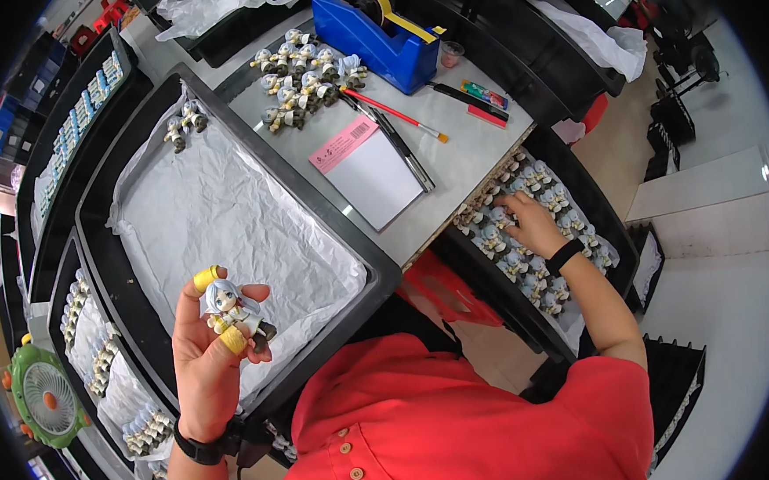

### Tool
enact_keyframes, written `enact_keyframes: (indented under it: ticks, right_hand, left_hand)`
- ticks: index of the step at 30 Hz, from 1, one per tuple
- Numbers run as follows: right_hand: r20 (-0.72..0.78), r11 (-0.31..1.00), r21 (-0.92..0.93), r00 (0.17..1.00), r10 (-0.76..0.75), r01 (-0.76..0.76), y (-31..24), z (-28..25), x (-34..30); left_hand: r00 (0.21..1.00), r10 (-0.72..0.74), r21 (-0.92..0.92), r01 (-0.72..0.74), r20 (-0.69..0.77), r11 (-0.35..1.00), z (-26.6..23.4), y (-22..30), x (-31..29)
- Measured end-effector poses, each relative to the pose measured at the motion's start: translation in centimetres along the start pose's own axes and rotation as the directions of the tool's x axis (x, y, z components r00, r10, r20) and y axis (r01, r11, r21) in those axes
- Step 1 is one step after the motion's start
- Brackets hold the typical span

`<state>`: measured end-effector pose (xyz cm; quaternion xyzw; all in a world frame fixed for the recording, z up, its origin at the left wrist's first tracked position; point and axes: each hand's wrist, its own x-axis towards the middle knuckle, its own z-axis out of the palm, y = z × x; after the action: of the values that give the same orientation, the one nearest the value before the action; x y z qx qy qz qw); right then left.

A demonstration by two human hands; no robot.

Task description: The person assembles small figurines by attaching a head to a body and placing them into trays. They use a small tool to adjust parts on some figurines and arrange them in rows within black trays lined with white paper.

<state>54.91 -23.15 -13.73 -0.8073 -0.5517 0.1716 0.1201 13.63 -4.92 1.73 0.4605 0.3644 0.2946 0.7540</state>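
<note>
My left hand (204, 348) holds up a small doll figure (233, 312) with pale blue-white hair; yellow finger cots cover my thumb and a fingertip. It hovers over the near edge of a black tray (99, 249) lined with white paper (215, 206), where two figures (184, 122) lie at the far corner. My right hand (533, 222), with a black wrist band, reaches down into a lower black tray (595, 202) packed with several similar figures (525, 231), fingers spread on them.
A grey table (476, 146) carries a heap of figures (304, 73), a blue tape dispenser (381, 33), a white pad with a pink slip (367, 171), brushes and pens. More trays of figures stand at left (100, 345). A green fan (43, 393) sits at lower left.
</note>
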Motion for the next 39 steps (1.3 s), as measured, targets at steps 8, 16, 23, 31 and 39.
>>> enact_keyframes:
  ticks: [8, 16, 23, 31, 39]
  right_hand:
    - [0.102, 0.992, -0.066, 0.990, -0.097, 0.104, -2.2, 0.1, -1.5]
    - [0.065, 0.999, 0.027, 0.997, 0.042, -0.043, -1.2, 1.2, -1.8]
    - [0.274, 0.731, 0.588, 0.936, 0.221, -0.345, 0.4, 0.5, -1.6]
    - [0.317, 0.570, 0.741, 0.933, 0.169, -0.355, 2.6, 1.3, -1.6]
    - [0.322, 0.525, 0.771, 0.932, 0.166, -0.360, 2.9, 1.4, -1.5]
  left_hand:
    - [0.999, -0.029, -0.011, 0.029, 0.019, 1.000, -0.5, -0.1, 0.1]
    - [0.998, -0.054, -0.027, 0.054, 0.032, 0.998, -0.7, -0.3, 0.1]
    - [0.996, -0.078, -0.034, 0.079, 0.054, 0.996, -0.9, -0.5, 0.2]
    - [0.995, -0.081, -0.035, 0.083, 0.062, 0.996, -0.9, -0.7, 0.3]
    - [0.994, -0.095, -0.033, 0.097, 0.059, 0.995, -0.6, -0.8, 0.2]
